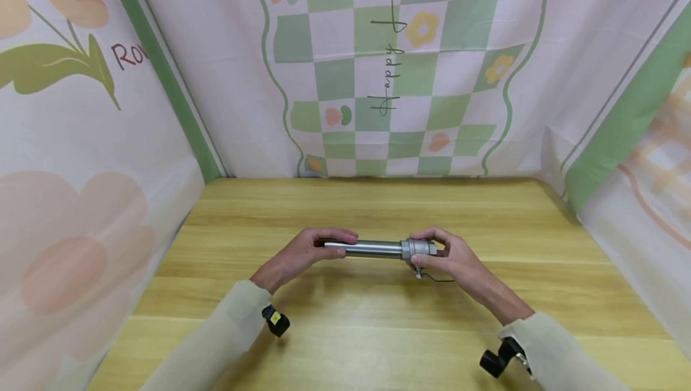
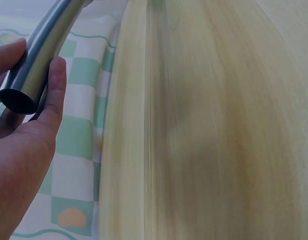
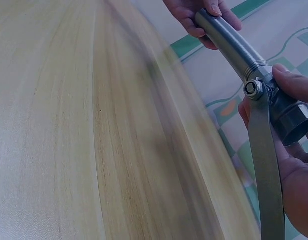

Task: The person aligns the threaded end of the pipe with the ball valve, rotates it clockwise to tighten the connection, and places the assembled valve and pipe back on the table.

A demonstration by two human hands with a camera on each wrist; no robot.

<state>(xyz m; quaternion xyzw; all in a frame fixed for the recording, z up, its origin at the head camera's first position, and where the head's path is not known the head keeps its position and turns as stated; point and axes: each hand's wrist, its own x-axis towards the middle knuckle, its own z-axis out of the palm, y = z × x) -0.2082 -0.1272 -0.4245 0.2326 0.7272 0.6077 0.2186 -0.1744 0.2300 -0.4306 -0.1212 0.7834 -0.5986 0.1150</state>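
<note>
A shiny steel pipe (image 1: 378, 249) is held level above the table, running crosswise between both hands. My left hand (image 1: 303, 253) grips its left end between thumb and fingers; the open mouth of the pipe (image 2: 39, 55) faces the wrist in the left wrist view. At the right end a metal ball valve (image 1: 418, 248) sits against the pipe, in line with it. My right hand (image 1: 459, 257) grips the valve's body. A few bare threads (image 3: 254, 71) show at the joint in the right wrist view. From the valve hangs a long flat lever handle (image 3: 266, 170).
Under the hands lies a light wood-grain table (image 1: 345, 331). Patterned cloth (image 1: 388, 67) hangs along its far edge, with more cloth (image 1: 97, 229) at the left and right. Small black cameras (image 1: 276, 321) are strapped to both sleeves.
</note>
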